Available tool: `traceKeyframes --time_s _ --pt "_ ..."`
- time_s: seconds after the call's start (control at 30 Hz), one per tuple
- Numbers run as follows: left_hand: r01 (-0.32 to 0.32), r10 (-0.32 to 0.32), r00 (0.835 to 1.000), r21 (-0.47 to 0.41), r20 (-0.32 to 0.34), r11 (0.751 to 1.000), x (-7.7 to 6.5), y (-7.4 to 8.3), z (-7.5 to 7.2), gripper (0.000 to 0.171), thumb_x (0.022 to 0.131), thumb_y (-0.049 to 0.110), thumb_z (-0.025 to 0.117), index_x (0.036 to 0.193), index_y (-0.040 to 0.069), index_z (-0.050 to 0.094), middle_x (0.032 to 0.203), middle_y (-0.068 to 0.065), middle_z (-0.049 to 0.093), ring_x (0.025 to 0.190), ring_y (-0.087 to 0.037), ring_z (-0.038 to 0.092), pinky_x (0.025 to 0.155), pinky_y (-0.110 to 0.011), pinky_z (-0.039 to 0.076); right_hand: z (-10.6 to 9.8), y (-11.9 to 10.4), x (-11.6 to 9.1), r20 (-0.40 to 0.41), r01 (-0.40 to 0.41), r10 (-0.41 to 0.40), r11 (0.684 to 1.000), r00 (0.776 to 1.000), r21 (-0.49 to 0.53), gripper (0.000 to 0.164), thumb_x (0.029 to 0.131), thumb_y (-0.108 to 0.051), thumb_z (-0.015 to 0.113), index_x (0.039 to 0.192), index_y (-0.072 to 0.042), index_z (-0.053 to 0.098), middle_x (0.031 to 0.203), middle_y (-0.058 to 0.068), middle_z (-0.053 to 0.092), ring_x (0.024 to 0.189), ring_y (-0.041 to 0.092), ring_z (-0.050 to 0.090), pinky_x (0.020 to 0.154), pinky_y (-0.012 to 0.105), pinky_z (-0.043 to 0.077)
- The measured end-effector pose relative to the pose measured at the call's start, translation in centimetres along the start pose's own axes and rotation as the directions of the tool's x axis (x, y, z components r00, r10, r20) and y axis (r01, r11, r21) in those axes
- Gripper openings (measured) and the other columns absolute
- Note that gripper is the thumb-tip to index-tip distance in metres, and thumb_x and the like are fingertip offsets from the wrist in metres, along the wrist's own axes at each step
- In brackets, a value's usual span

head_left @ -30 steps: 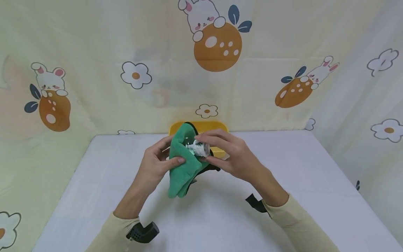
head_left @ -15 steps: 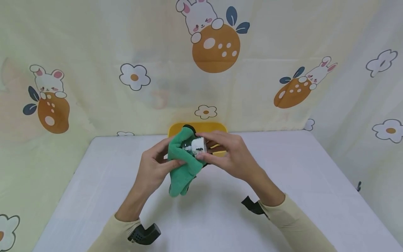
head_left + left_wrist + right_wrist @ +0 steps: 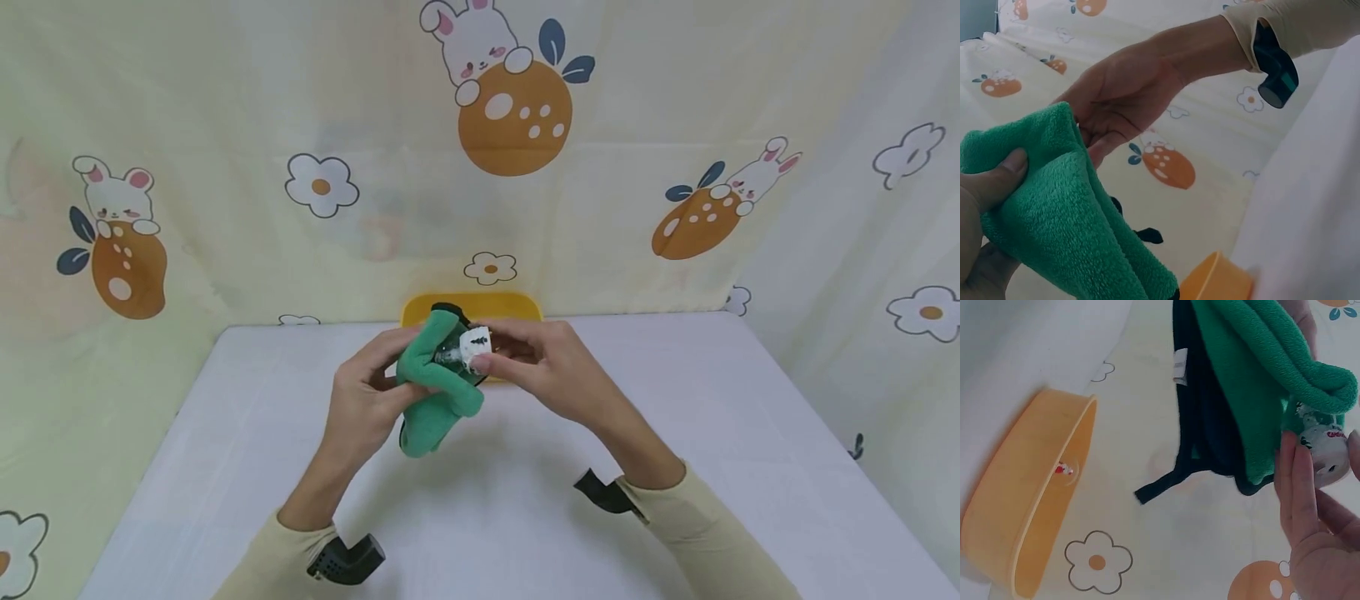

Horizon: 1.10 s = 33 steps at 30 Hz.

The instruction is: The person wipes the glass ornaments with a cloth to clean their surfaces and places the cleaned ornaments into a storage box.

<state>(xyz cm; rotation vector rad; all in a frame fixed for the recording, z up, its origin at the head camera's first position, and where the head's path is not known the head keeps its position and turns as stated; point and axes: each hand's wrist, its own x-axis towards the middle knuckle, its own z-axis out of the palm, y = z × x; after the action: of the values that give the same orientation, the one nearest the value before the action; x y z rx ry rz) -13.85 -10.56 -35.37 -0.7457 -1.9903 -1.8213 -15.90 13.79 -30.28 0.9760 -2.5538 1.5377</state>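
Note:
A green towel point(image 3: 431, 421) with a dark edge and a dark hanging loop is folded round a small clear globe-like ornament. The ornament's white base point(image 3: 476, 343), printed with a dark tree, sticks out of the folds, and red lettering shows in the right wrist view. My left hand point(image 3: 366, 390) grips the towel, thumb on the near side and fingers behind. My right hand point(image 3: 555, 367) holds the white base between thumb and fingers. Most of the clear part is hidden by the green cloth point(image 3: 1079, 206). Both hands are raised above the table.
A yellow bin point(image 3: 480, 305) stands at the table's back edge behind the hands. Inside it, in the right wrist view, lies a small clear thing with red and white in it point(image 3: 1064, 467). A patterned curtain point(image 3: 225, 100) hangs behind the white table point(image 3: 675, 383).
My right hand has turned the ornament, so its base now shows the tree print. The towel has closed further round the clear part, and its lower end has risen slightly.

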Motion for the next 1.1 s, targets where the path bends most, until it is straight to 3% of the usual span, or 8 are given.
traceKeyframes --time_s 0.2,0.43,0.53,0.63,0.73,0.83,0.93,1.1 --pt "0.050 -0.049 0.996 -0.001 -0.068 0.999 0.0 0.1 0.0 0.045 0.084 -0.008 0.078 0.126 0.008 0.071 0.122 -0.008 0.069 0.114 -0.023 0.066 0.085 -0.036 0.061 0.3 1.0 0.1 -0.019 0.169 -0.168 0.985 0.986 0.026 0.054 0.088 -0.011 0.080 0.139 -0.006 0.062 0.121 0.006 0.071 0.096 0.017 0.072 0.084 0.031 0.062" --pt "0.150 -0.149 0.986 0.000 -0.074 0.989 0.0 0.3 -0.4 0.039 0.083 -0.002 0.081 0.120 0.006 0.072 0.117 -0.008 0.070 0.107 -0.023 0.067 0.083 -0.035 0.063 0.6 2.0 0.4 -0.032 0.352 -0.356 0.931 0.934 -0.102 0.060 0.082 -0.004 0.082 0.138 -0.003 0.061 0.128 0.011 0.067 0.103 0.023 0.072 0.085 0.031 0.062" --pt "0.210 -0.210 0.977 0.001 -0.031 0.978 0.0 0.3 -0.6 0.042 0.084 0.000 0.081 0.123 0.006 0.069 0.120 -0.007 0.070 0.108 -0.023 0.065 0.086 -0.033 0.062 0.5 2.3 0.5 -0.010 0.437 -0.448 0.878 0.894 -0.194 0.060 0.079 -0.003 0.084 0.135 -0.004 0.063 0.128 0.012 0.066 0.109 0.024 0.069 0.088 0.026 0.060" --pt "0.251 -0.251 0.968 0.005 0.023 0.968 0.1 0.2 -0.9 0.047 0.086 0.002 0.080 0.130 0.006 0.066 0.125 -0.007 0.068 0.112 -0.024 0.063 0.092 -0.032 0.060 0.3 2.4 0.8 0.032 0.536 -0.549 0.800 0.835 -0.269 0.059 0.078 -0.002 0.085 0.133 -0.004 0.065 0.131 0.013 0.065 0.116 0.026 0.066 0.092 0.026 0.058" --pt "0.276 -0.276 0.959 0.010 0.071 0.961 0.2 0.1 -1.2 0.049 0.088 0.005 0.079 0.134 0.007 0.064 0.127 -0.007 0.067 0.114 -0.025 0.062 0.096 -0.031 0.057 -0.1 2.5 1.0 0.078 0.612 -0.619 0.736 0.781 -0.290 0.058 0.078 0.001 0.084 0.133 -0.004 0.064 0.134 0.014 0.063 0.122 0.027 0.063 0.095 0.027 0.057" --pt "0.304 -0.302 0.948 -0.001 0.096 0.953 0.4 0.2 -1.4 0.050 0.088 0.006 0.078 0.136 0.008 0.063 0.126 -0.008 0.067 0.113 -0.026 0.062 0.097 -0.031 0.056 -0.5 2.5 1.2 0.114 0.653 -0.653 0.696 0.749 -0.298 0.057 0.079 0.003 0.082 0.133 -0.006 0.065 0.135 0.015 0.063 0.122 0.027 0.063 0.094 0.026 0.057" --pt "0.341 -0.337 0.936 -0.027 0.098 0.940 0.5 0.4 -1.3 0.049 0.089 0.008 0.078 0.135 0.010 0.063 0.126 -0.008 0.067 0.111 -0.027 0.062 0.094 -0.032 0.057 -0.9 2.5 1.3 0.129 0.672 -0.670 0.674 0.731 -0.306 0.059 0.077 0.007 0.083 0.131 -0.006 0.065 0.134 0.016 0.063 0.120 0.027 0.063 0.092 0.026 0.058" --pt "0.386 -0.380 0.922 -0.108 0.076 0.916 0.5 0.5 -0.8 0.047 0.092 0.013 0.076 0.137 0.011 0.061 0.127 -0.011 0.064 0.110 -0.026 0.068 0.090 -0.034 0.060 -1.1 2.4 1.4 0.136 0.663 -0.658 0.683 0.741 -0.305 0.064 0.074 0.006 0.086 0.133 -0.002 0.064 0.137 0.016 0.061 0.124 0.029 0.061 0.097 0.027 0.055"
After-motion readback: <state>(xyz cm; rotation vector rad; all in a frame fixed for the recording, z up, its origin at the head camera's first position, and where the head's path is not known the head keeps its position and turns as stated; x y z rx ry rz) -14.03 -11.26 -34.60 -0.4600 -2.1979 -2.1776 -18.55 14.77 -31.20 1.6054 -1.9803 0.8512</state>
